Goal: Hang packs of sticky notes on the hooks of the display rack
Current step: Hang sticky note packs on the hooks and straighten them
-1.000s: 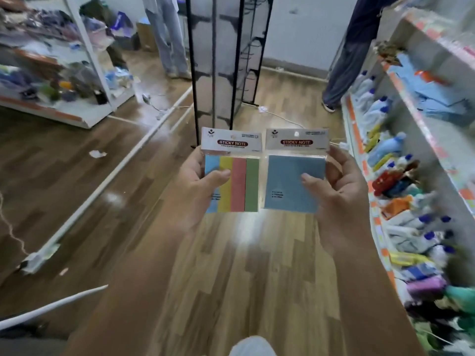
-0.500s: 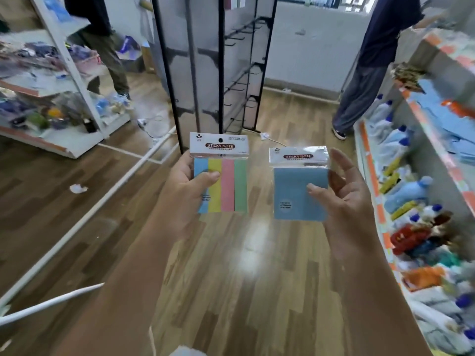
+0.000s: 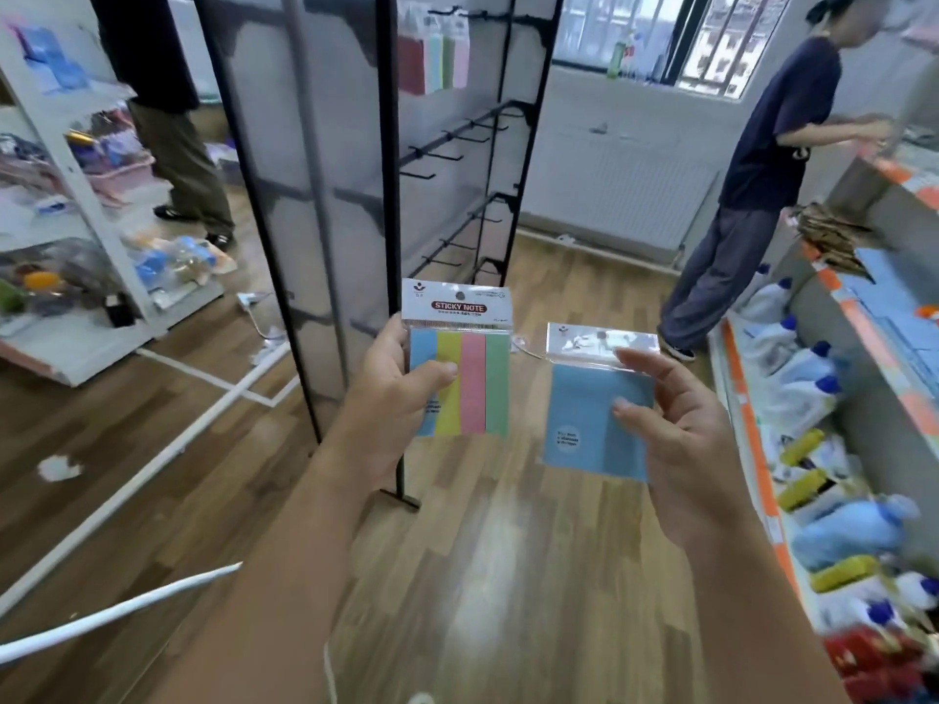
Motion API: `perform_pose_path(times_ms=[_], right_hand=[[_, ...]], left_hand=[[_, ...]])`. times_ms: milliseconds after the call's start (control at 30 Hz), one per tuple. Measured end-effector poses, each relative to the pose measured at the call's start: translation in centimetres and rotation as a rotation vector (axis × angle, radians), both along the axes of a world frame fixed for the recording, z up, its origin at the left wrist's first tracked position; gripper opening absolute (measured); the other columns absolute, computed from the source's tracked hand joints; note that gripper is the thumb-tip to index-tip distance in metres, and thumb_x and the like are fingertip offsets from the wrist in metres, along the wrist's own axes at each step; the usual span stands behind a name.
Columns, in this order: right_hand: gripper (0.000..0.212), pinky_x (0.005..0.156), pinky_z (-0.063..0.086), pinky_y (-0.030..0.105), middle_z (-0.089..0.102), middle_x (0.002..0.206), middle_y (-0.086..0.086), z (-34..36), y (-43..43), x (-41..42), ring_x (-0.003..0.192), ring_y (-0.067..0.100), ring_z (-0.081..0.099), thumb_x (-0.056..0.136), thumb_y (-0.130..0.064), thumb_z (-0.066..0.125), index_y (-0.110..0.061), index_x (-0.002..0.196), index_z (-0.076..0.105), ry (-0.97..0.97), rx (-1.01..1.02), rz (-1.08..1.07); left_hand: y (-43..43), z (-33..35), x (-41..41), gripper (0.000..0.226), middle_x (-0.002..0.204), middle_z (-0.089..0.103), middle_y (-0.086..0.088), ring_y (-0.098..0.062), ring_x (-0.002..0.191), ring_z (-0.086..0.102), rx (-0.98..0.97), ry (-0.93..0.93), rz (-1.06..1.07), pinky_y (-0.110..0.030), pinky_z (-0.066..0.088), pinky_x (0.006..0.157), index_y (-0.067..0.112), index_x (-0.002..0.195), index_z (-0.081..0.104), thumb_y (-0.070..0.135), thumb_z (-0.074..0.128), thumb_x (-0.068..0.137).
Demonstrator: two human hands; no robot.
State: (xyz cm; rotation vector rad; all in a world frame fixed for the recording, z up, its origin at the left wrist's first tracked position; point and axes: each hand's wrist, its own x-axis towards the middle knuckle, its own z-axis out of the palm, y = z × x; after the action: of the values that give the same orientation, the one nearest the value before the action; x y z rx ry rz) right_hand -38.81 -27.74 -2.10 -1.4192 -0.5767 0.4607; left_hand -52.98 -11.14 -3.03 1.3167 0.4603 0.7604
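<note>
Gripping a striped pack (image 3: 460, 378) in the left hand (image 3: 391, 393), thumb across its front, before the rack (image 3: 386, 144). Pinching a blue pack (image 3: 584, 424) in the curled fingers of the right hand (image 3: 681, 439), just beside the first, not touching.

Sticky-note pack (image 3: 460, 379) in each hand (image 3: 391, 393)

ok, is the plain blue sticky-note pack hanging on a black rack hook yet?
No, the right hand holds the plain blue sticky-note pack in mid-air, apart from the black display rack.
</note>
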Motion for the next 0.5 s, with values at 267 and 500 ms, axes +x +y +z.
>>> perform_pose_path(times_ms=[267,500], right_hand=[[0.036,0.053,0.049,0.016,0.062,0.104,-0.010,2.3,12.2,14.5,0.071,-0.003,0.063,0.092,0.003,0.054,-0.025,0.109,0.067,0.010,0.042,-0.029],[0.038,0.052,0.048,0.016,0.061,0.105,-0.009,2.0,23.6,27.8,0.069,-0.007,0.062,0.093,0.006,0.050,-0.025,0.109,0.066,0.028,0.109,0.143]], left_hand=[[11.3,3.5,14.4,0.040,0.104,0.067,-0.001,-0.004,0.086,0.068,0.187,0.012,0.079,-0.018,0.053,0.068,0.023,0.114,0.047,-0.004,0.053,0.086],[20.2,4.7,25.3,0.054,0.112,0.068,0.004,-0.012,0.099,0.067,0.319,0.093,0.300,-0.026,0.055,0.078,0.036,0.125,0.044,0.008,0.055,0.080]])
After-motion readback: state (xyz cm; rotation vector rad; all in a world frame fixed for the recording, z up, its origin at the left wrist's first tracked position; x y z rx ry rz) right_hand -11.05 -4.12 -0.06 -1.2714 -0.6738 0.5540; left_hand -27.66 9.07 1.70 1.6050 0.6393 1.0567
